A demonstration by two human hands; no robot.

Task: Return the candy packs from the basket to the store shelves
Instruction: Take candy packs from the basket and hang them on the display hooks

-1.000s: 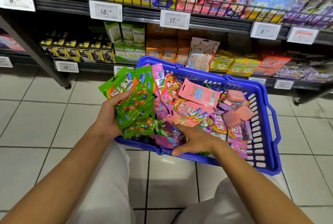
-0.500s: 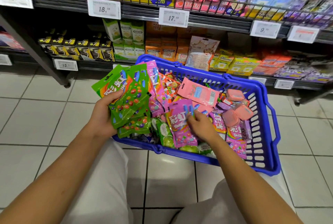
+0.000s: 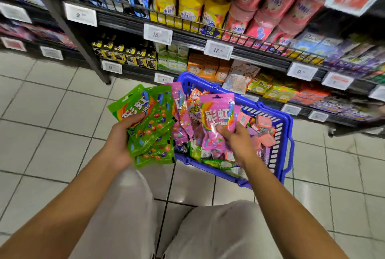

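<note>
A blue plastic basket (image 3: 280, 154) sits on the tiled floor in front of me, full of candy packs. My left hand (image 3: 119, 142) grips a fanned stack of green Skittles packs (image 3: 151, 127), with a pink pack tucked behind them, at the basket's left edge. My right hand (image 3: 236, 139) pinches one pink Skittles pack (image 3: 216, 125) and holds it upright above the basket. Small pink boxes (image 3: 265, 131) and several more pink, purple and green packs lie inside the basket.
Store shelves (image 3: 208, 43) with price tags run across the back: yellow and pink bags above, black, green and orange boxes below. A dark shelf post (image 3: 83, 41) stands at left. My knees in light trousers are below the basket. Open tiled floor (image 3: 45, 112) lies to the left.
My right hand has lifted a pink Skittles pack out of the basket and raised it upright. The camera tilted upward, showing more shelves. My left hand still holds the green packs.
</note>
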